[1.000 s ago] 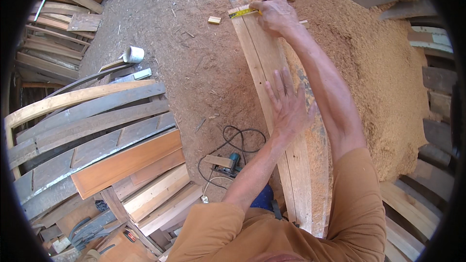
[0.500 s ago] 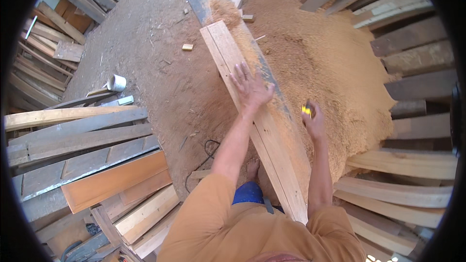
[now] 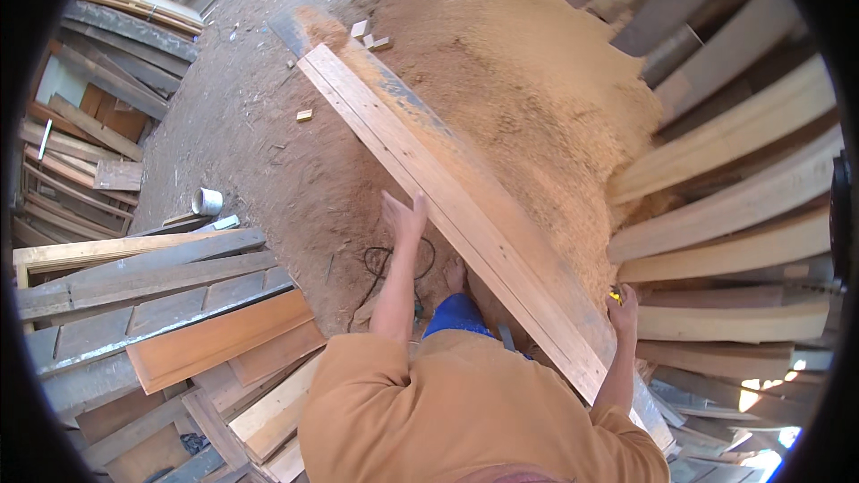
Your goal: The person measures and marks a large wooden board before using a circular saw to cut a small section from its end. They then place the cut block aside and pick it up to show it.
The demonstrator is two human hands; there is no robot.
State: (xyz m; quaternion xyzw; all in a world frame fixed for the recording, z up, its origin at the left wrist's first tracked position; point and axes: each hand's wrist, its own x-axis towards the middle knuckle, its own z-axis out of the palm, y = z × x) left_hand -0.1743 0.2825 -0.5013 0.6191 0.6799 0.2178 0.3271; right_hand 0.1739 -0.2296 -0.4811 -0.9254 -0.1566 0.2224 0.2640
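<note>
A long pale-brown wooden board, with a groove along its length, lies diagonally on a longer sawdust-covered bench plank. By the board's left edge my left hand has its fingers apart and holds nothing; the thumb is close to the edge, and contact is unclear. Off to the right of the plank, my right hand is closed round a small yellow and black tape measure, mostly hidden by the fingers.
Sawdust heaps along the plank's right side. Stacked boards stand at right and lower left. A white bucket sits at left. A dark cable coils near my foot; small wood offcuts dot the floor.
My left hand has lifted off the board's top and moved to its left side. My right hand, still holding the tape measure, has come nearer my body and further right. The view has turned.
</note>
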